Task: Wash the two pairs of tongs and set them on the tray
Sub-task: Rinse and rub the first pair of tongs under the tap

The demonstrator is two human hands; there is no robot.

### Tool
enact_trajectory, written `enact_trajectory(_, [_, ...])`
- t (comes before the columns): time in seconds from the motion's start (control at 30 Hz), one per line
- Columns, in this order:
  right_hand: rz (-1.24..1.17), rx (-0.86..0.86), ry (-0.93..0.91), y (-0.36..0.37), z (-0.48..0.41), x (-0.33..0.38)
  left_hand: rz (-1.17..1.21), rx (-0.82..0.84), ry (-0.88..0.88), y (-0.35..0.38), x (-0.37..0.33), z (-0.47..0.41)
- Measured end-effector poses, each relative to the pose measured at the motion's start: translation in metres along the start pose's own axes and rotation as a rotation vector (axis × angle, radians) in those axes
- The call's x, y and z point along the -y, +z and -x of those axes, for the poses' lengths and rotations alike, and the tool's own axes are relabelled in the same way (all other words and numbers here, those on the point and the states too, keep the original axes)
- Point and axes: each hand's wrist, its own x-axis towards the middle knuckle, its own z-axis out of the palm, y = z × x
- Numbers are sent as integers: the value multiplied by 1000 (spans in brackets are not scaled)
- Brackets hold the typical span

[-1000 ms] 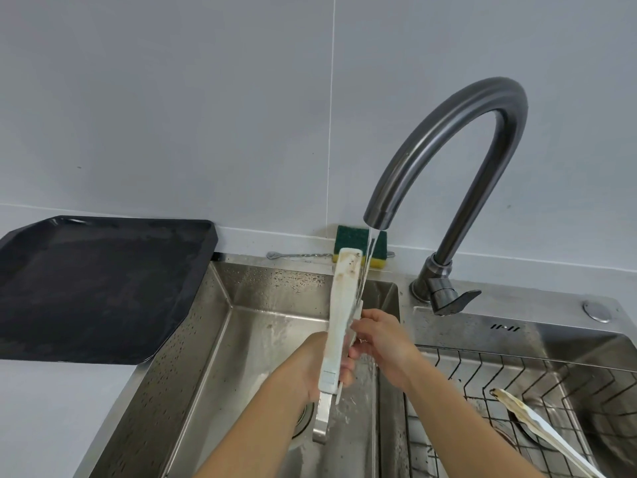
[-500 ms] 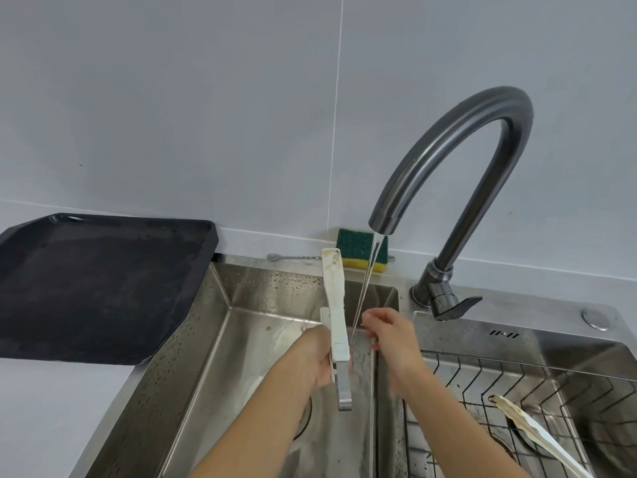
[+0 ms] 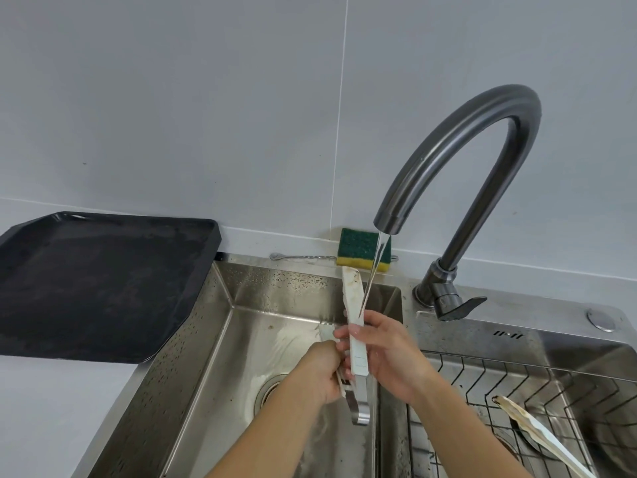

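White tongs with brown stains and a steel hinge end stand nearly upright over the left sink basin, their tip under the thin water stream. My left hand grips their lower part near the hinge. My right hand wraps its fingers around the upper arm of the same tongs. A second stained pair of white tongs lies on the wire rack in the right basin. The black tray sits bare on the counter at the left.
A dark curved faucet runs water into the left steel basin. A green-and-yellow sponge and a thin metal utensil lie on the back ledge. A wire rack fills the right basin.
My right hand has moved from beside the tongs onto their upper arm. The tongs have tilted slightly and their two arms now spread apart.
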Motion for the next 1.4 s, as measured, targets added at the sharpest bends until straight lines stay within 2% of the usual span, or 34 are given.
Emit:
enact_trajectory(0.13, [36, -6, 41, -3, 3, -2, -75, 15, -55, -5, 10, 2])
enact_trajectory(0.2, [52, -43, 49, -3, 3, -4, -197, -21, -45, -9, 12, 1])
enact_trajectory(0.23, [51, -62, 51, -4, 3, -5, -307, -78, -3, -10, 13, -2])
enact_trajectory(0.3, [61, -79, 48, -3, 4, -6, -499, -296, 119, -13, 13, -5])
enact_trajectory(0.33, [79, -73, 47, -3, 5, -6, -504, -365, 216, -12, 8, 0])
enact_trajectory(0.37, [106, -56, 48, -2, 5, -6, -452, -361, 309, -11, 3, 4])
enact_trajectory(0.4, [135, -34, 49, -2, 6, -7, -357, -273, 347, -10, -1, 7])
enact_trajectory(0.47, [175, 11, 55, 1, 6, -10, -210, -63, 302, -6, -12, 13])
enact_trajectory(0.53, [194, 37, 67, 3, 5, -12, -223, 40, 276, -4, -19, 17])
enact_trajectory(0.77, [378, 74, 204, -3, 2, -13, -391, -37, 339, -7, -17, 14])
enact_trajectory(0.93, [856, 158, 384, -16, 5, 0, -319, -39, 383, -10, -15, 18])
enact_trajectory(1.0, [762, 141, 324, -23, 4, 3, -329, -21, 381, -10, -12, 19])
enact_trajectory(1.1, [249, 22, 103, -32, 0, 4, -363, 9, 394, -8, -5, 20])
enact_trajectory(1.13, [148, -19, 44, -34, -1, 4, -365, 23, 388, -7, -3, 22])
enact_trajectory(1.4, [172, -236, -93, -18, -13, -4, -399, 113, 362, 3, 8, 37])
